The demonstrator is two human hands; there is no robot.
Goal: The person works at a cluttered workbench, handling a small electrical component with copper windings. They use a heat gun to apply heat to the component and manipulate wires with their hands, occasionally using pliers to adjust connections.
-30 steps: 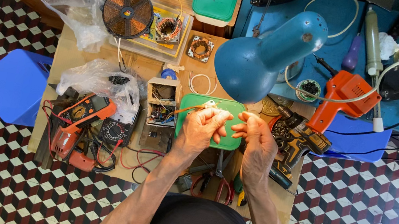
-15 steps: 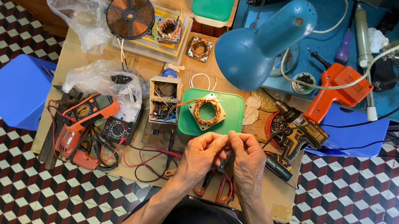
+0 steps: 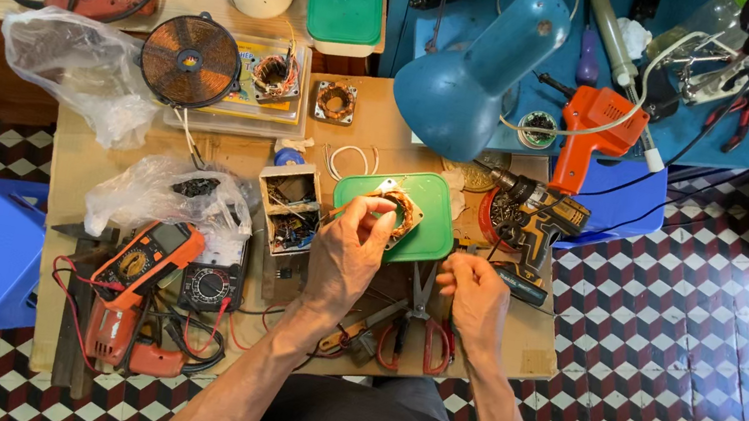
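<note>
— What sits on the worktop (image 3: 95, 184)?
— A green tray (image 3: 426, 234), just below the blue lamp (image 3: 472, 80).
— And the hands?
— The left hand (image 3: 350, 247) pinches the copper-wound stator (image 3: 398, 206) on that tray; the right hand (image 3: 474, 293), loosely curled, rests beside the tray above red-handled scissors (image 3: 421, 325).

Your left hand (image 3: 350, 249) rests on a coil of shiny copper wire in a dull metal frame (image 3: 392, 209), lying on a smooth green plastic lid (image 3: 426, 234). The counter (image 3: 83, 167) under it is bare matt wood, scuffed. Far right, the blue lamp shade (image 3: 471, 85) shows painted metal with a soft sheen. At left lies a crinkled clear plastic bag (image 3: 74, 69), glossy.
</note>
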